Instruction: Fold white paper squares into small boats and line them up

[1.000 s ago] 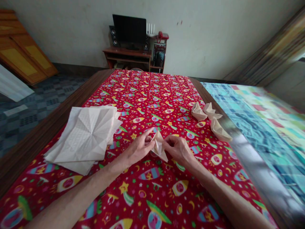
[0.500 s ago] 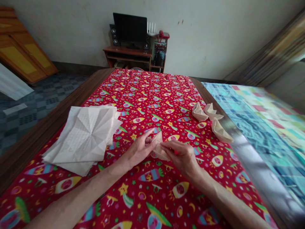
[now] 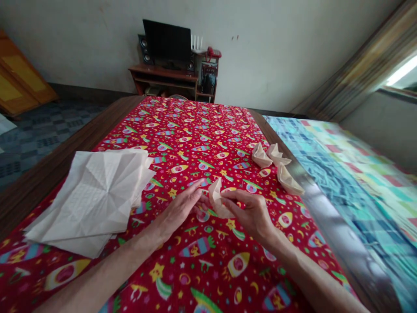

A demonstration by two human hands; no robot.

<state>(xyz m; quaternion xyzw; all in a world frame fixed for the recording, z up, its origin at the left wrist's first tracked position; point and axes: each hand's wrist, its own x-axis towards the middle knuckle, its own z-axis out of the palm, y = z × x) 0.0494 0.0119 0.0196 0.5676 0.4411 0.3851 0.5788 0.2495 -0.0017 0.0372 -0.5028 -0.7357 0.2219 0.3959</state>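
Note:
Between my hands is a small folded paper boat [image 3: 216,196], pale cream, with one pointed end standing up. My right hand [image 3: 249,211] pinches its right side between thumb and fingers. Just left of the boat, my left hand [image 3: 184,202] has its fingers stretched out and apart, holding nothing. Three finished-looking paper boats [image 3: 261,155] of the same kind sit grouped at the right side of the red cloth. To the left lies a stack of creased paper sheets [image 3: 94,195], the top one marked with folds radiating from its middle.
A red patterned tablecloth [image 3: 202,256] covers the table, whose brown wooden edge [image 3: 107,115] shows at the left. Beyond stands a desk [image 3: 166,76] with a monitor [image 3: 167,43]. A bed with a blue checked cover [image 3: 321,174] is at the right.
My left hand has come off the folded paper and opened, moving slightly left. My right hand keeps its pinch on the paper boat. The view has turned to the right.

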